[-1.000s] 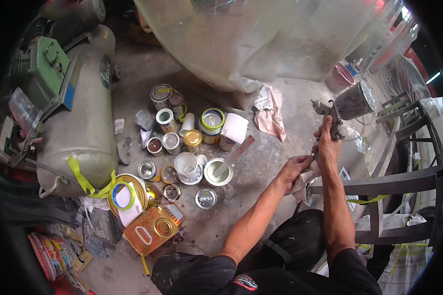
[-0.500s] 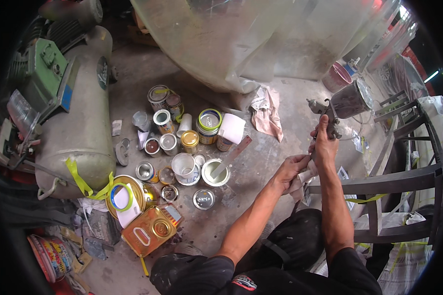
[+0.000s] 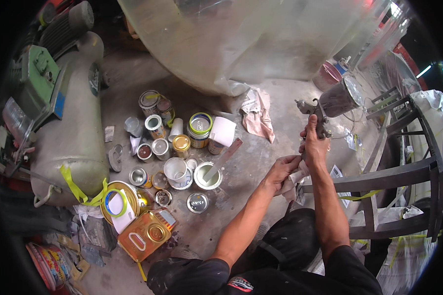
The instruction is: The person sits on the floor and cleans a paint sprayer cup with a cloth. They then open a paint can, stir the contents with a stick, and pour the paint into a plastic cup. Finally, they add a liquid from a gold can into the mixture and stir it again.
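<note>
My right hand [image 3: 314, 145] is wrapped round the handle of a paint spray gun [image 3: 320, 118], held up at the right of the picture. The gun's grey metal cup [image 3: 340, 98] points up and to the right. Just below the grip, my left hand [image 3: 283, 173] pinches a crumpled pale cloth [image 3: 294, 183] against the gun's lower end. The fingers of my left hand partly hide the cloth and the bottom of the handle. On the floor to the left stands an open can of pale paint [image 3: 202, 183] with a flat stirring stick [image 3: 224, 158] leaning in it.
Several paint cans [image 3: 181, 143] and a clear plastic cup [image 3: 175, 169] crowd the floor. A rectangular gold tin [image 3: 145, 241] lies near an air compressor tank [image 3: 66, 152]. Dark frame bars [image 3: 384, 178] stand at the right. Plastic sheeting [image 3: 221, 39] hangs ahead, beside a pinkish rag [image 3: 258, 118].
The whole view has shifted slightly, so the floor things sit a little further left. Both hands keep their holds on the spray gun and the cloth.
</note>
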